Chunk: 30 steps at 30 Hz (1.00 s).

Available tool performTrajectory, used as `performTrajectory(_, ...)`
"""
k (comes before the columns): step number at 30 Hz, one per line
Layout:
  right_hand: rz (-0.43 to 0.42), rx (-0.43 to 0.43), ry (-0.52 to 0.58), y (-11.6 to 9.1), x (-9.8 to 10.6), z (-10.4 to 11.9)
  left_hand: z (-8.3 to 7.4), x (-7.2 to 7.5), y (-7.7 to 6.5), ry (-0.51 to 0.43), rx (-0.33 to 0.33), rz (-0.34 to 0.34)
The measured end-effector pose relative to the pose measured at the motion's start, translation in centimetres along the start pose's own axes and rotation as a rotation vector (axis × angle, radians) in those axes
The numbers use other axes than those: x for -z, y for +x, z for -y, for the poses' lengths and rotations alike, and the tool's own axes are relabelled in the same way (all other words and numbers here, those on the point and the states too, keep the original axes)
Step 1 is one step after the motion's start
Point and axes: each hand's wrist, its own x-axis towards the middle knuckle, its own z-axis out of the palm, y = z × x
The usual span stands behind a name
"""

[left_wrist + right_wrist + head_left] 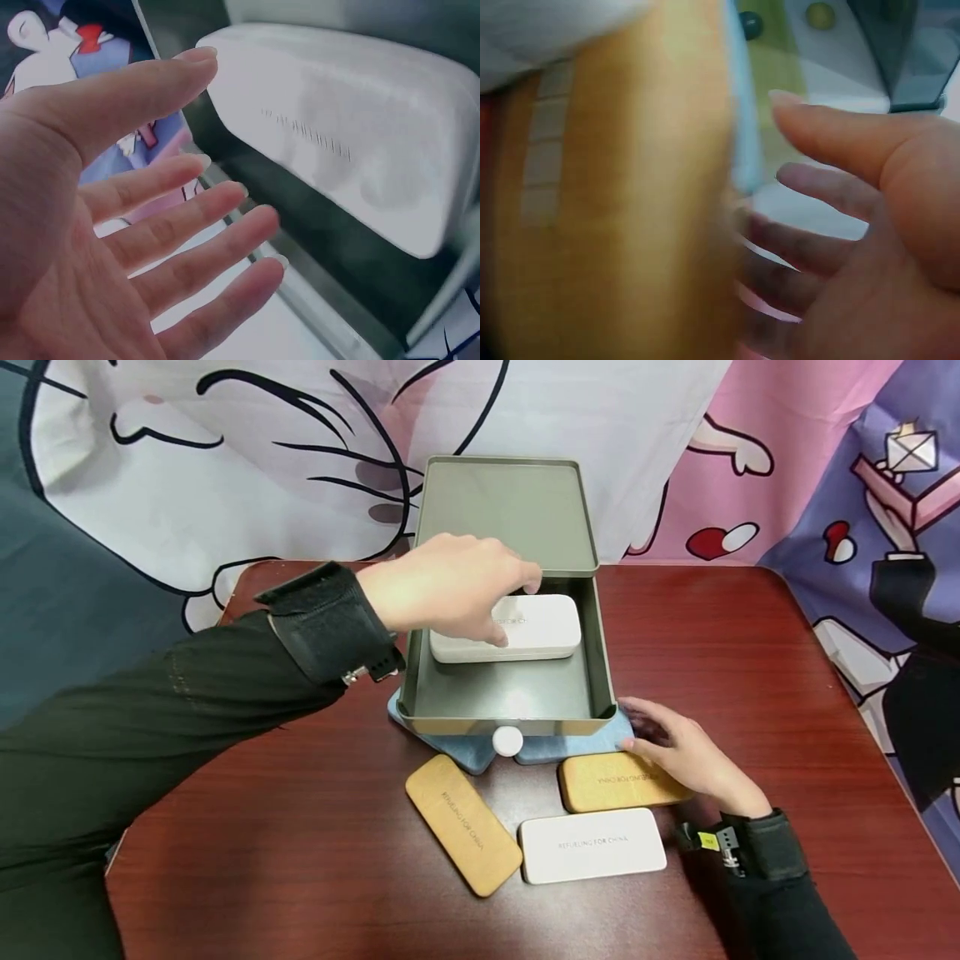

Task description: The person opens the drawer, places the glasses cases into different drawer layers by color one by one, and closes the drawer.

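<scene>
A white case (540, 622) lies in the back part of an open grey-green metal box (502, 693). My left hand (457, 585) hovers over it; in the left wrist view the fingers (202, 229) are spread and apart from the case. To the right of the box's front corner is my right hand (678, 752), fingers loosely bent and thumb by a light blue case (577, 745). Beneath that hand lies a yellow case (622, 781), large and blurred in the right wrist view. Whether the right fingertips touch the blue case I cannot tell.
The box's lid (506, 514) stands raised at the back, against a cartoon-print cloth. Another blue case (461, 750) sticks out under the box's front left. Nearer on the reddish-brown table (300, 860) lie a second yellow case (463, 827) and another white case (592, 846).
</scene>
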Motion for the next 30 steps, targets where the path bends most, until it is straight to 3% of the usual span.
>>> performTrajectory(2, -0.108, 0.023, 0.019, 0.1, 0.8, 1.3, 0.2, 0.4, -0.4, -0.015, 0.006, -0.018)
performTrajectory(4, -0.268, 0.063, 0.042, 0.1, 1.6, 3.2, 0.4, 0.5, -0.5, -0.022, 0.006, -0.045)
performTrajectory(7, -0.481, 0.167, 0.112, 0.2, 2.2, 6.5, 0.5, 0.4, -0.5, -0.022, -0.003, -0.087)
performTrajectory(10, -0.563, 0.321, 0.136, 0.0, 2.2, 9.8, 0.6, 0.2, -0.3, 0.004, -0.012, -0.113)
performTrajectory(15, -0.535, 0.590, 0.093, 0.2, 1.2, 13.2, 0.6, -0.3, 0.3, 0.080, -0.023, -0.093)
performTrajectory(19, -0.489, 0.721, 0.026, 0.6, 0.4, 14.8, 0.6, -0.8, 0.8, 0.138, -0.035, -0.090)
performTrajectory(23, -0.408, 0.760, -0.030, 1.0, -0.4, 15.7, 0.6, -1.2, 1.1, 0.143, -0.050, -0.112)
performTrajectory(30, -0.330, 0.734, -0.125, 1.6, -1.8, 15.7, 0.5, -1.5, 1.1, 0.139, -0.058, -0.156)
